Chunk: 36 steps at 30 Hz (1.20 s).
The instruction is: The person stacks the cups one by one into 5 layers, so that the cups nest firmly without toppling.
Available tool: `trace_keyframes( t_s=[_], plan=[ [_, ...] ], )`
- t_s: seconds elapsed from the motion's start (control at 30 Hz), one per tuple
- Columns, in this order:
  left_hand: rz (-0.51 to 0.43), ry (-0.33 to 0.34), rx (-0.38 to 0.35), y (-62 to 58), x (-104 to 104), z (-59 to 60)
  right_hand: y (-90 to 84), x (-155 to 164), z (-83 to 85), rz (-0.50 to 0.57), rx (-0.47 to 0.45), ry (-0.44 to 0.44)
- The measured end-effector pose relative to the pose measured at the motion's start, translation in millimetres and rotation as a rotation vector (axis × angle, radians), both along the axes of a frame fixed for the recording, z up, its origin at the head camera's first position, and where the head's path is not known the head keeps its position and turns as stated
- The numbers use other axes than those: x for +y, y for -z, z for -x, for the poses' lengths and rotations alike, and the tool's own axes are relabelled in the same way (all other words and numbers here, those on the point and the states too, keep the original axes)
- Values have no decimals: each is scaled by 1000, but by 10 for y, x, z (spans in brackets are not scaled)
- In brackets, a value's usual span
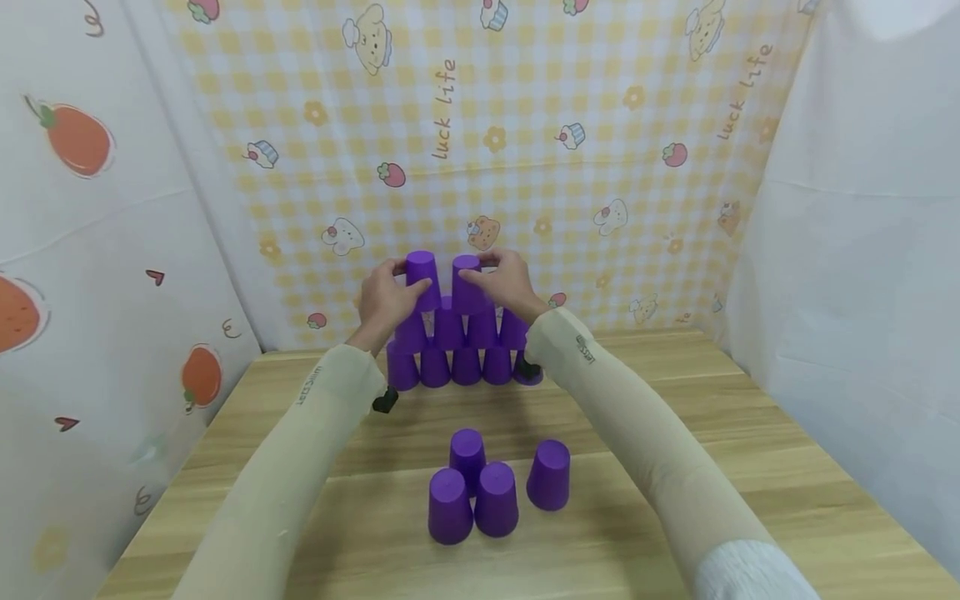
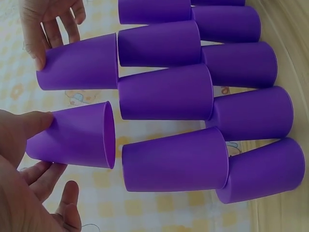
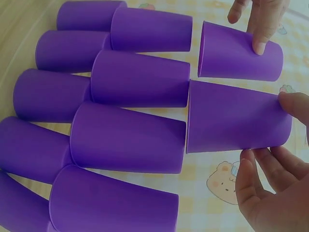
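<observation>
Two purple plastic cups, upside down, sit side by side at the top of a cup pyramid in the middle of the head view: the left cup [image 1: 422, 279] and the right cup [image 1: 467, 283]. Each rests on the row of purple cups [image 1: 461, 327] below, tilted slightly. Both are plain, smooth and tapered, narrow end up.

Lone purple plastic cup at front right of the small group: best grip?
Take the upside-down purple plastic cup from above, fingers around its narrower closed base. It stands apart from the three-cup cluster on its left, so the right side and top are free; the taper narrows upward, so grip low enough not to slip.
</observation>
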State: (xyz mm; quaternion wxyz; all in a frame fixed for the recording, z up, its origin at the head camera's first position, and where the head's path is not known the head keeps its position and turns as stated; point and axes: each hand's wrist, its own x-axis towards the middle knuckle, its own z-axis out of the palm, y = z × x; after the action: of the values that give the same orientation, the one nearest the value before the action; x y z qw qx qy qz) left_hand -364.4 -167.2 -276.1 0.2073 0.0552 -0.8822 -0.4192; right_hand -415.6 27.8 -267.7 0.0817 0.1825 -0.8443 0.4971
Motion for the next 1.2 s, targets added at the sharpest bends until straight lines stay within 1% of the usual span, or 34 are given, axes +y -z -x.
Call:
trace_keyframes(
  t_s=[0.2,0.37,0.63,0.83,0.93,1.1,1.2],
  plan=[
    [-6,9,-6,44,-9,32,9,16,30,4,-2,-7],
    [2,5,-12,86,-15,30,11,16,27,16,-7,-17],
    [60,-18,-27,116,-39,33,11,28,35,9,-8,-22],
    [60,-22,-33,140,-67,48,38,82,22,6,-7,-35],
    [53,-35,-23,174,-81,20,80,129,14,-10,-1,-55],
    [55,-69,-11,281,-115,-65,165,227,-10,-38,23,-80],
    [48,-72,5,325,-119,-170,180,296,-78,-34,32,-82]
  ],
)
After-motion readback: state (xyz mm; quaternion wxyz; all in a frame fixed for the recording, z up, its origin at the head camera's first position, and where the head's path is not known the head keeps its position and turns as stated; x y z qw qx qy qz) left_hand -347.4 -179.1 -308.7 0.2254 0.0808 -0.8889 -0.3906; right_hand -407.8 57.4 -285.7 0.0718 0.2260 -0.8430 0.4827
